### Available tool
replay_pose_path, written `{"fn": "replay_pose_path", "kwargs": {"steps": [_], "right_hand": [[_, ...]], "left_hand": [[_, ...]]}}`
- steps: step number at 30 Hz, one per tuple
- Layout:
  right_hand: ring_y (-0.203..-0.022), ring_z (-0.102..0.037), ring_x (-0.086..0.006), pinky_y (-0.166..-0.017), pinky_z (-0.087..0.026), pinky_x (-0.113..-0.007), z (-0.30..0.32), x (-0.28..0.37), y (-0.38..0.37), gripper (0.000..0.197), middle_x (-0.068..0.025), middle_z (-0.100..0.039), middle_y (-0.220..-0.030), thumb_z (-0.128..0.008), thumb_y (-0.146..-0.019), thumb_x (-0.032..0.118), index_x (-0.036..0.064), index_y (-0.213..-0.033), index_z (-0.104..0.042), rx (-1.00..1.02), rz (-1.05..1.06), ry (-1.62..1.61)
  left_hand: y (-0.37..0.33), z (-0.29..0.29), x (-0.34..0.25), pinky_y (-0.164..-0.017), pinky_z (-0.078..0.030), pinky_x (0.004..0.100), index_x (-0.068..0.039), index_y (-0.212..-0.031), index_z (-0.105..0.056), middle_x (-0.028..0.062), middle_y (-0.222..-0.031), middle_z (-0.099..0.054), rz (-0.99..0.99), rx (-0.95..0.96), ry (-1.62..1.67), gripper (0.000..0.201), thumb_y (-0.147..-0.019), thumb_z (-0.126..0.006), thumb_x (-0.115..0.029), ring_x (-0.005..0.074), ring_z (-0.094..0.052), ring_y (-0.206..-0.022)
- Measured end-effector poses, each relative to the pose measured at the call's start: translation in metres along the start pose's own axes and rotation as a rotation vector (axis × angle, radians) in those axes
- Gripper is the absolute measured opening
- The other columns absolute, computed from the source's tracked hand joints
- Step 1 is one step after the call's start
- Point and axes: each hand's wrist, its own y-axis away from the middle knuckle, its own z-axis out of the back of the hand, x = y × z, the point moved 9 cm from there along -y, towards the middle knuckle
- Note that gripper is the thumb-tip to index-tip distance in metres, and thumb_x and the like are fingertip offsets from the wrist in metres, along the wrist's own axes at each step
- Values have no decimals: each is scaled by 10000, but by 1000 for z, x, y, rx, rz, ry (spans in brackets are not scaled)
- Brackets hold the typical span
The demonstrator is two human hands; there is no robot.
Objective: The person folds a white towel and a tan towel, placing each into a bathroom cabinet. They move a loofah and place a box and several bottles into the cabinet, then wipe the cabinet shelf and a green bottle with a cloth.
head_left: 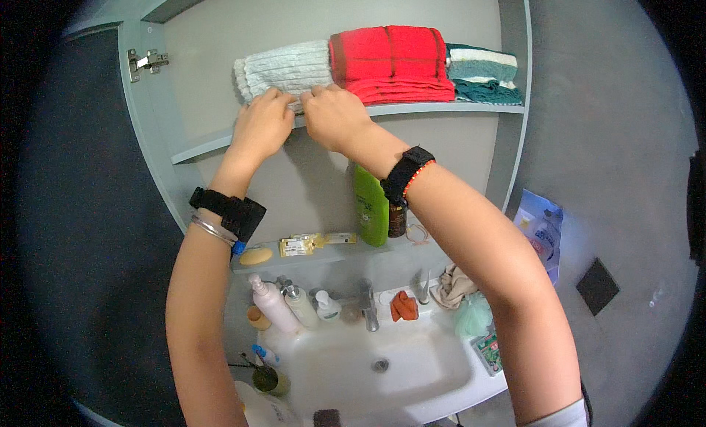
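while left hand (265, 125) and right hand (337, 118) curl at the pale towel (285, 68), upper middle (i can't tell their grip), even pressure should suit folds.

Pale towel (287, 65) partly hidden by left hand (264, 122), right hand (335, 118); brown bottle (397, 221) partly behind right wristband (406, 169); sleeve (562, 418) cut off.

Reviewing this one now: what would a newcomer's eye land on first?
Most likely the bright red folded towel with dark lines, on the upper shelf between a pale folded towel and teal-and-white folded towels. Next, the person's left hand and right hand, close together at the pale folded towel's lower front. Below, the lime-green bottle stands out on the lower shelf.
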Motion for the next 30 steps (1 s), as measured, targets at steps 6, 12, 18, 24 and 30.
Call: {"fn": "replay_pose_path", "kwargs": {"steps": [6, 12, 18, 24, 30], "right_hand": [[-768, -598, -287, -661, -498, -388, 70, -14, 5, 143, -139, -572, -814, -537, -699, 75, 26, -834, -548, -309, -24, -40], [-777, -585, -287, -656, -495, -388, 80, -24, 16, 183, -137, -544, -831, -565, -671, 53, 27, -850, -535, -343, 24, 2], [-741, -559, -329, -614, -469, -418, 88, -38, 31, 172, -122, -520, -794, -504, -736, 19, 66, -896, -540, -305, 7, -20], [-735, -578, -326, -605, -486, -417, 116, -49, 48, 169, -141, -528, -799, -545, -695, 36, 40, -861, -516, -257, 19, 55], [-711, -584, -325, -588, -494, -413, 134, -71, 65, 161, -132, -524, -799, -520, -722, 26, 52, -881, -523, -250, 17, 131]], "left_hand": [[8, 51, -8, -822, -420, 414, -9, -991, -562, 162, -966, -567, 89, -225, 91, 228, -813, -463, -112, 327, -532, -938], [17, 9, -16, -861, -418, 402, -74, -1071, -575, 109, -1044, -577, -80, 30, 121, 287, -880, -449, -248, 306, -523, -1005], [-2, 7, -7, -746, -480, 407, -93, -1015, -616, 128, -955, -622, -113, 61, 72, 248, -832, -553, -247, 313, -590, -892], [-18, 4, -8, -748, -482, 406, -84, -1021, -613, 147, -943, -628, -225, 112, -51, 285, -739, -608, -47, 314, -598, -891], [-20, 0, -14, -767, -480, 399, -66, -1070, -591, 166, -964, -617, -213, 146, -83, 378, -708, -548, 36, 316, -589, -910]]}}
